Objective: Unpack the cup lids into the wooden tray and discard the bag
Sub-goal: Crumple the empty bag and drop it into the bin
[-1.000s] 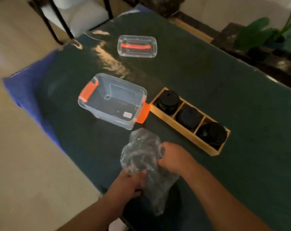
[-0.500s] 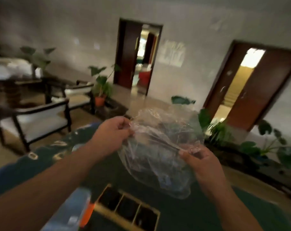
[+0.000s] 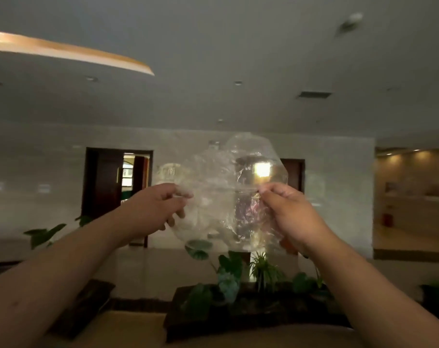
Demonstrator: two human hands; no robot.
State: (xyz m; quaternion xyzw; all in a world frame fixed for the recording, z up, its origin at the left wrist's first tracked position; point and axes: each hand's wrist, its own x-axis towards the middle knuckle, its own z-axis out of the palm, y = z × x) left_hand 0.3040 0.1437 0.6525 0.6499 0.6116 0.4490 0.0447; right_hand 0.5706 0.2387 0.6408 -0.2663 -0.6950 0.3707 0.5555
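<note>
A crumpled clear plastic bag (image 3: pixel 228 197) is stretched out in the air at arm's length, in the middle of the head view. My left hand (image 3: pixel 155 209) pinches its left edge and my right hand (image 3: pixel 288 214) pinches its right edge. The bag looks empty; the room shows through it. The wooden tray, the cup lids and the table are out of view, as the camera points up at the far wall and ceiling.
Potted plants (image 3: pixel 233 280) on a dark low stand sit below the bag. Two doorways (image 3: pixel 116 194) are in the far wall. A lit side room (image 3: pixel 412 202) opens at the right. The ceiling fills the upper half.
The view swung up from the table to the wall and ceiling. Both hands lifted the bag higher and pulled it flatter between them. The tray and plastic box have left the frame.
</note>
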